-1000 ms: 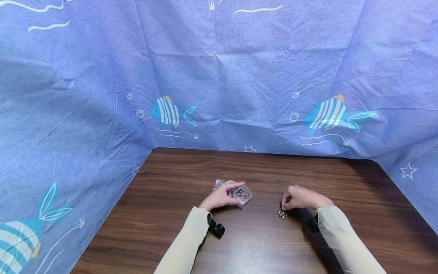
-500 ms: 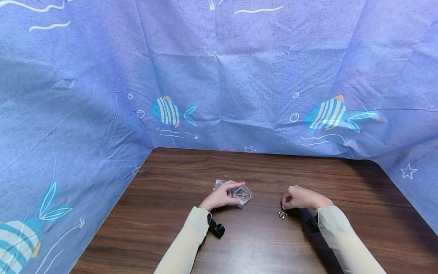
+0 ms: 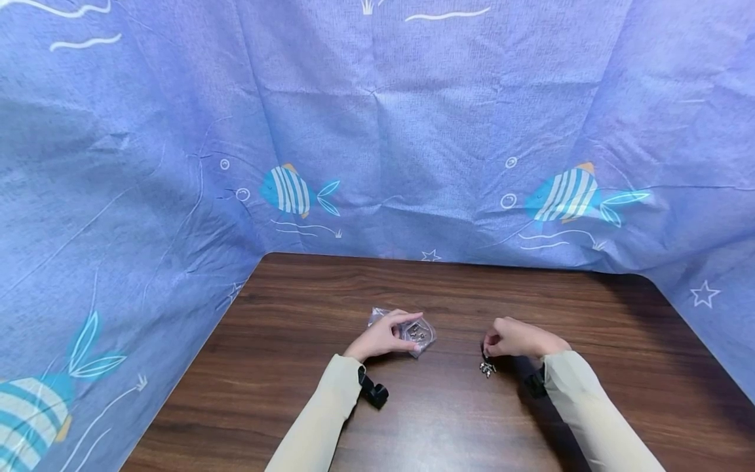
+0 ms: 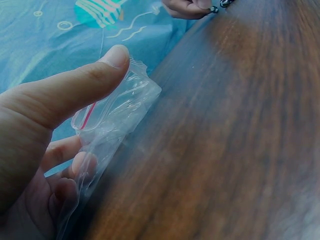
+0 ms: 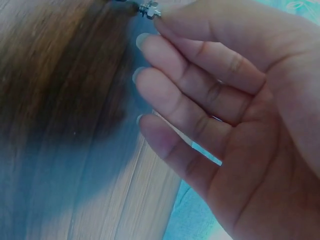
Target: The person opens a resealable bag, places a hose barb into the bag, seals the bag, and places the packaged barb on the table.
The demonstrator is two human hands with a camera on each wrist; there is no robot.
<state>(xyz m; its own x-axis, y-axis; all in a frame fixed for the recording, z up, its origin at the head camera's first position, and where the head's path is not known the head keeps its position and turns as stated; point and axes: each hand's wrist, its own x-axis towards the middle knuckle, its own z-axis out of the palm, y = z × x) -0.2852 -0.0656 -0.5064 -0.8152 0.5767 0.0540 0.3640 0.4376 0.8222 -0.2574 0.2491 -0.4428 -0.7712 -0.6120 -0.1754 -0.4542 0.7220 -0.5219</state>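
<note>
My left hand (image 3: 383, 335) holds a clear zip bag (image 4: 107, 125) with a red line along its seal; the thumb is on one side of its mouth and the fingers on the other. Several small metal pieces show in the open bag in the head view. To the right, my right hand (image 3: 522, 339) pinches a small silver screw (image 5: 151, 10) between thumb and index finger, the other fingers loosely bent. Just below those fingertips a little pile of metal screws (image 3: 487, 370) lies on the table. The thumb partly covers the pinched screw.
Both hands work over a dark wood-grain table (image 3: 295, 393). A blue cloth (image 3: 377, 131) printed with fish hangs behind the table and at its sides. A black camera strap (image 3: 373, 391) sits on the left wrist.
My right hand has shifted very slightly, its fingertips lifting a little from the pile with the screw. The left hand and the bag stay in place.
</note>
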